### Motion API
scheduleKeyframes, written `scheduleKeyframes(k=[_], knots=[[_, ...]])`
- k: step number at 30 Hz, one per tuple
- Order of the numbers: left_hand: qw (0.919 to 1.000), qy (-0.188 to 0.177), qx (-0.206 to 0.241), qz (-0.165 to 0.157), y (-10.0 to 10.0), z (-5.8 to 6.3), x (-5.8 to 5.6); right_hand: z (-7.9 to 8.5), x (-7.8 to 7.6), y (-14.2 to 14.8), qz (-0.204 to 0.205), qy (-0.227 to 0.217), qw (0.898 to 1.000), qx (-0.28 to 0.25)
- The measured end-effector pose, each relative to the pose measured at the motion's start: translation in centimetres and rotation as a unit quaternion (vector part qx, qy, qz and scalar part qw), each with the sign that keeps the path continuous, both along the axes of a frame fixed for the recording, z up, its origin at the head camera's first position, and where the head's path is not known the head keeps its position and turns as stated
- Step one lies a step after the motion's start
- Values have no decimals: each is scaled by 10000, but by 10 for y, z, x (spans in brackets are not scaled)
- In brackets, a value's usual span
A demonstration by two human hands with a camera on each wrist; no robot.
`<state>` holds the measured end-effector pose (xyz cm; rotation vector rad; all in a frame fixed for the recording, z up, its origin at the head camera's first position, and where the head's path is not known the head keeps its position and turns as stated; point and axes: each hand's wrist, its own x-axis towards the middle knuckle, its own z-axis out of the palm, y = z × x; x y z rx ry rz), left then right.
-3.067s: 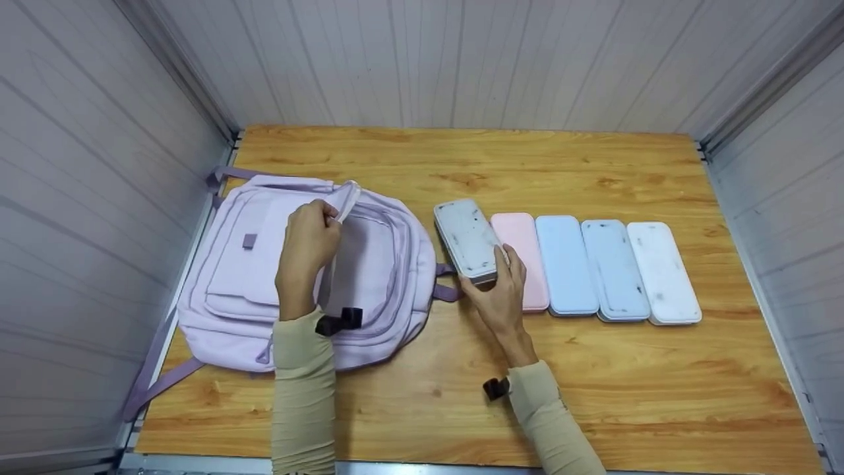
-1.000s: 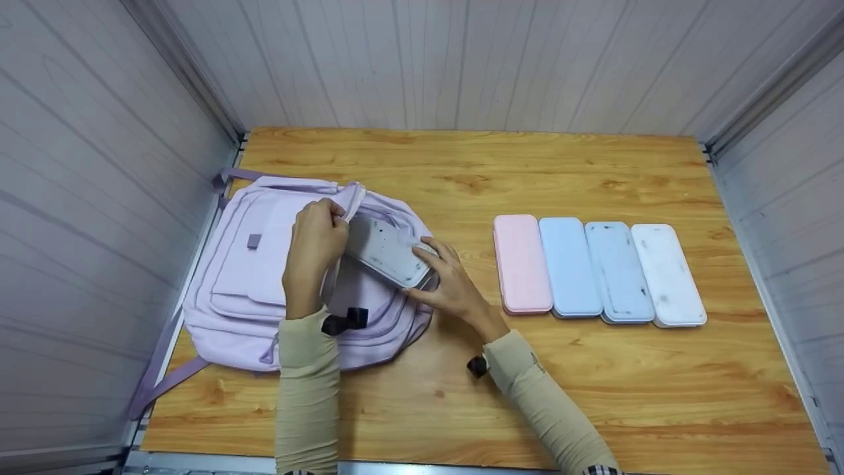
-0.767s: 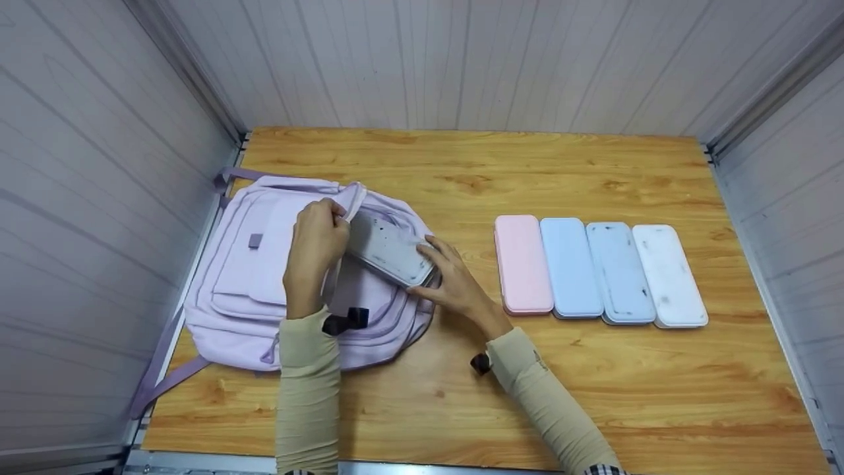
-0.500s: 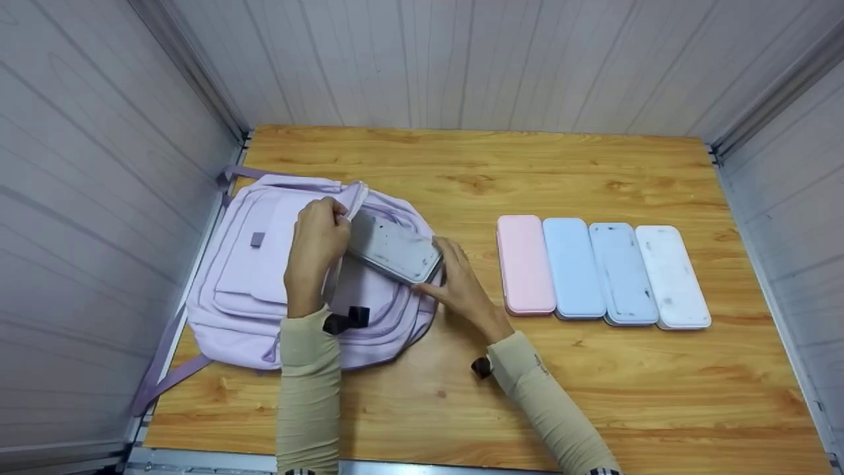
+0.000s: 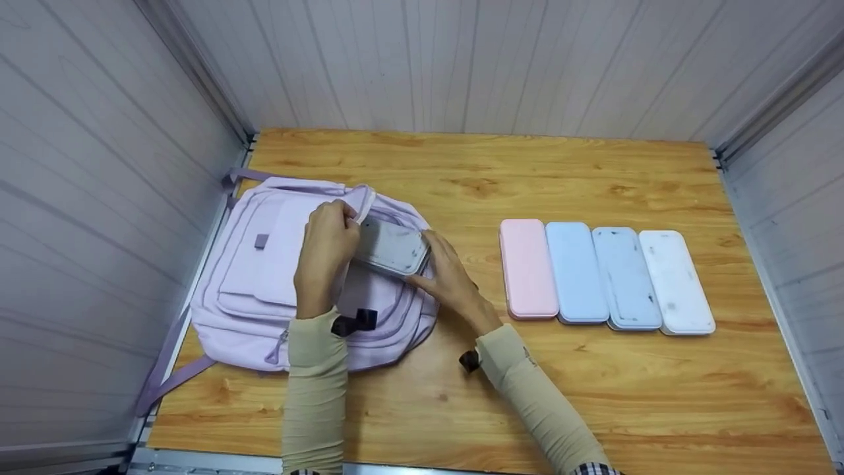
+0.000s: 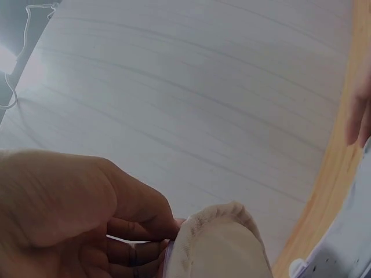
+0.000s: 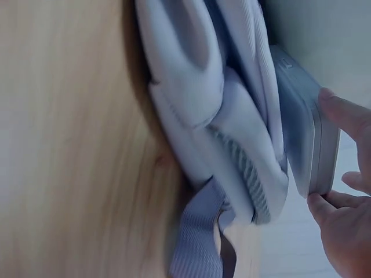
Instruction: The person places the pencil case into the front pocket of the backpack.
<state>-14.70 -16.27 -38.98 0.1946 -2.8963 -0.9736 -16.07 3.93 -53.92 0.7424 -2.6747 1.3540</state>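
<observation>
A light purple backpack (image 5: 264, 277) lies on the left of the wooden table, its mouth held apart. My left hand (image 5: 326, 247) pinches the edge of the backpack's opening flap (image 6: 220, 243) and lifts it. With thumb and fingers my right hand (image 5: 452, 277) grips the near right end of a grey pencil case (image 5: 395, 247), a flat box with rounded corners and dark scuffs. The far end of this case is inside the opening, hidden behind the flap and left hand. In the right wrist view the case (image 7: 310, 127) stands tilted over the backpack's edge.
To the right lie a pink case (image 5: 529, 269), a light blue case (image 5: 577, 272), a scuffed blue case (image 5: 626, 278) and a white case (image 5: 676, 282), side by side. Purple straps (image 5: 175, 382) trail at the table's left edge. Panel walls (image 5: 435, 66) enclose the table (image 5: 475, 402).
My right hand has carried the grey case left from beside the pink one into the backpack's opening, and it now sits deeper there. The left hand keeps holding the flap.
</observation>
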Motion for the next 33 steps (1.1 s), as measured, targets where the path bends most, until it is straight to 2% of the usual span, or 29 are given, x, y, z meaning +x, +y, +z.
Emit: scheduleKeyframes(k=[12,18,33], knots=[[10000,31,-10,-13,-1,-1,1,-4,-11,-28,194,418,9989,-34],[10000,72,-31,-3,-1,-1,1,-5,-15,-37,290,444,9986,-53],[10000,34,35,-8,-3,1,1,-4,-16,-54,173,462,9988,49]])
